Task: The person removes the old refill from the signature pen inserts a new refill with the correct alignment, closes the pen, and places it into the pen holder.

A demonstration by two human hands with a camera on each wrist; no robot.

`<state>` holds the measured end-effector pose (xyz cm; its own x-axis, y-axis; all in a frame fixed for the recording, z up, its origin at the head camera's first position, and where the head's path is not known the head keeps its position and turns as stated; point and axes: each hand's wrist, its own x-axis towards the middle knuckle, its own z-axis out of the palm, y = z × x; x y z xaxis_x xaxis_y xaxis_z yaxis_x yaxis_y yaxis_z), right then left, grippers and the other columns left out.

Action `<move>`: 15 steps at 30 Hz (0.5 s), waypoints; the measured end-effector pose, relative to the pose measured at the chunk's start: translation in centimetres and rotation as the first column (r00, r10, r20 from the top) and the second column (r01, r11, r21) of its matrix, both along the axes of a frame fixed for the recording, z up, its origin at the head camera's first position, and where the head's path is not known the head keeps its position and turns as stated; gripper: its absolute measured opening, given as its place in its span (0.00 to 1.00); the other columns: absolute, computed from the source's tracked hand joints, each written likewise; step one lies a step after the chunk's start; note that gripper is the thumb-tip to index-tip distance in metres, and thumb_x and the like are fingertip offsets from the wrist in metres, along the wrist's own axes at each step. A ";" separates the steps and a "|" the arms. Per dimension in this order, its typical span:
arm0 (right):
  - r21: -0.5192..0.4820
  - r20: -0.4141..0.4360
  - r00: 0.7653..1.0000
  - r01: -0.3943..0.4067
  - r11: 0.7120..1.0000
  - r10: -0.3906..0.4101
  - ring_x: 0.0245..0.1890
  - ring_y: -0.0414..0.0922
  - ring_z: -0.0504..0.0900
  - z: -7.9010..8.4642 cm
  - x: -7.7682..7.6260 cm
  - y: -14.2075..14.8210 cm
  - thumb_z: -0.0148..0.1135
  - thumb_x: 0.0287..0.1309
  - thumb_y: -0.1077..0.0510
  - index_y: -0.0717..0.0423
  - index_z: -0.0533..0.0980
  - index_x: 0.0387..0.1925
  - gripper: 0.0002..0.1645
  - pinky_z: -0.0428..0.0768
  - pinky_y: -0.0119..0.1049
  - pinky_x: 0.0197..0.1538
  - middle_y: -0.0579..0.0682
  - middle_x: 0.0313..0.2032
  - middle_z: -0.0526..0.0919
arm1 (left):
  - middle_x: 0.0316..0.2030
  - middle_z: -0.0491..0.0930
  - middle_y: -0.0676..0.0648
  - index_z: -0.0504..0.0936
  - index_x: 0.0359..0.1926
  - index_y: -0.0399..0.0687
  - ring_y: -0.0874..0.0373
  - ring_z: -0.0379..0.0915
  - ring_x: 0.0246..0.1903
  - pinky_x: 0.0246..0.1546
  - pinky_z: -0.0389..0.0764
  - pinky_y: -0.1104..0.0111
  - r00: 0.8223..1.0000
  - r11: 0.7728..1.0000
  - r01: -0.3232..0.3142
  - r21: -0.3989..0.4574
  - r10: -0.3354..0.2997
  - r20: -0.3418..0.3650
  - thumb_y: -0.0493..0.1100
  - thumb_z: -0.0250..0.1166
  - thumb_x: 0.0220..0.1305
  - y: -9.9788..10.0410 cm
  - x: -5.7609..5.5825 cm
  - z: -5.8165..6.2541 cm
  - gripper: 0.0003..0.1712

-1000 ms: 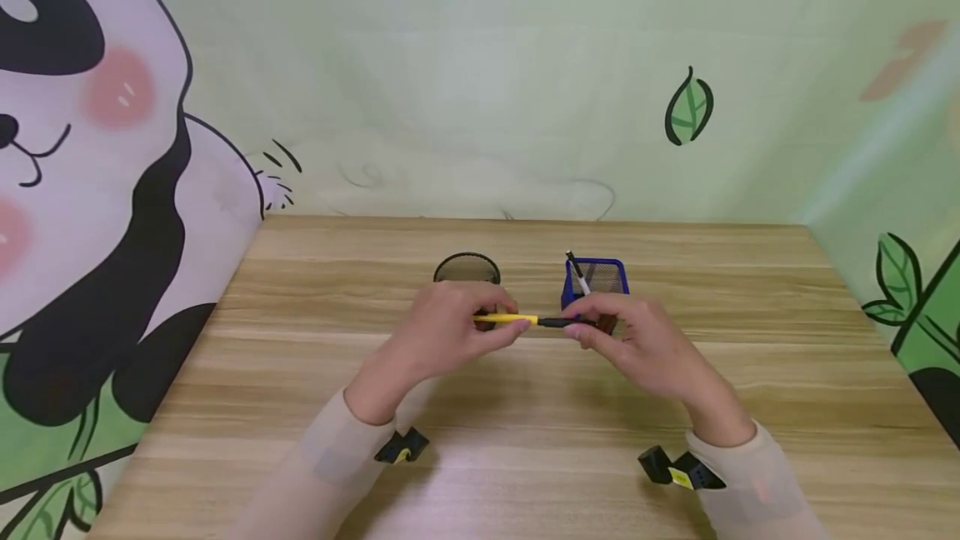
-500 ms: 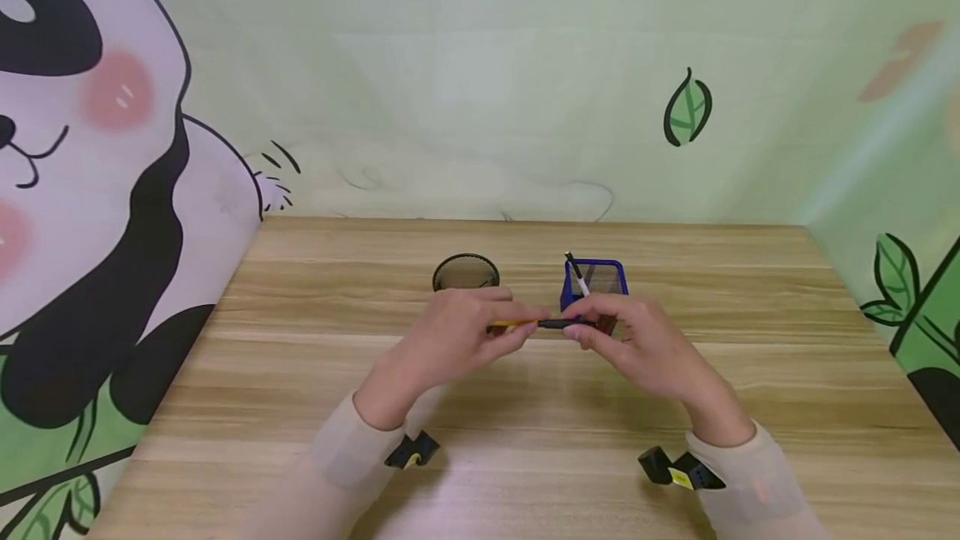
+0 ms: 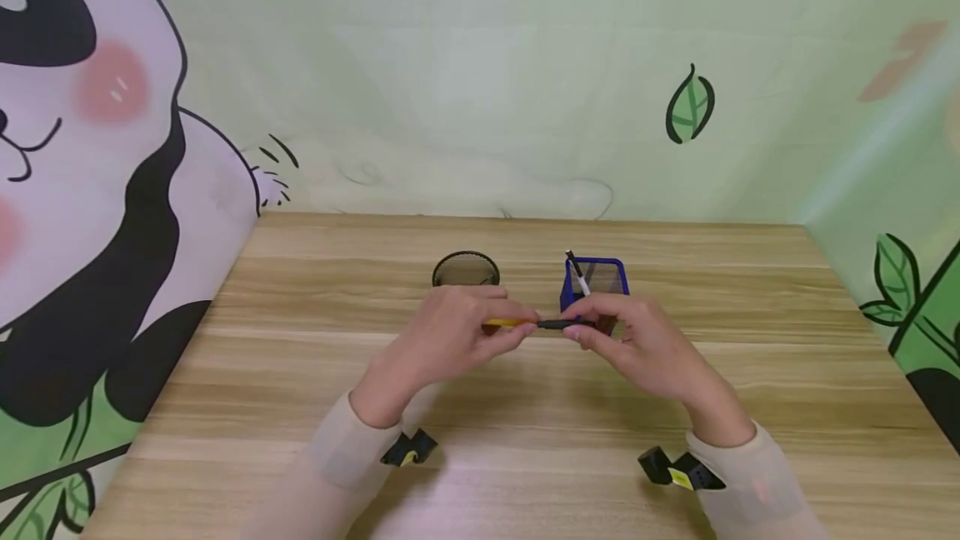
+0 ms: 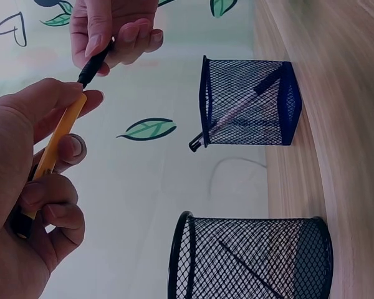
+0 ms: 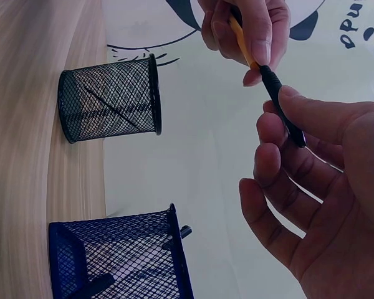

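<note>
A marker with a yellow barrel [image 4: 61,134] and a ridged black end [image 5: 273,87] is held level above the table between both hands. My left hand [image 3: 442,332] grips the yellow barrel, its thumb and index finger close to where yellow meets black. My right hand [image 3: 645,340] pinches the black end between thumb and fingers, the other fingers loosely bent below, as the right wrist view shows. The two parts of the marker are in line and touching. In the head view, the left fingers cover much of the barrel.
Behind the left hand stands a round black mesh pen cup [image 4: 311,261] with a thin dark stick inside. Behind the right hand is a blue square mesh pen holder [image 3: 568,300] with a white-and-black pen [image 3: 577,269] leaning in it. Both stand on the wooden table [image 3: 337,273].
My left hand has shifted slightly right along the marker, so its fingers now cover more of the yellow barrel near the black end. The right hand has stayed put.
</note>
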<state>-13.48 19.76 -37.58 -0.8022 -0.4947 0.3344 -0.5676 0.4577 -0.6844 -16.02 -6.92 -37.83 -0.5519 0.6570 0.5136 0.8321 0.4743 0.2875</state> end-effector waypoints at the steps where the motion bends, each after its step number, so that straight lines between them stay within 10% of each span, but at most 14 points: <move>1: -0.001 0.005 1.000 0.001 1.000 -0.001 0.28 0.38 0.81 0.0 0.0 0.0 0.69 0.66 0.62 0.49 0.85 0.43 0.07 0.78 0.32 0.30 0.36 0.29 0.83 | 0.26 0.82 0.60 0.93 0.44 0.58 0.73 0.65 0.18 0.18 0.62 0.80 1.000 1.000 0.002 0.004 -0.002 0.000 0.49 0.68 0.72 -0.1 0.0 0.1 0.08; 15: -0.008 0.018 1.000 0.006 1.000 -0.006 0.29 0.41 0.82 0.1 0.1 -0.1 0.69 0.66 0.62 0.45 0.85 0.43 0.09 0.77 0.32 0.30 0.37 0.29 0.83 | 0.30 0.85 0.61 0.93 0.42 0.59 0.74 0.66 0.20 0.20 0.64 0.80 1.000 1.000 0.007 0.024 -0.007 0.016 0.49 0.68 0.71 -0.7 -0.2 0.1 0.07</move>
<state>-13.39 19.67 -37.48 -0.8108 -0.4873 0.3242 -0.5527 0.4551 -0.6982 -16.20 -7.60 -37.75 -0.5557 0.6482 0.5206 0.8305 0.4614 0.3120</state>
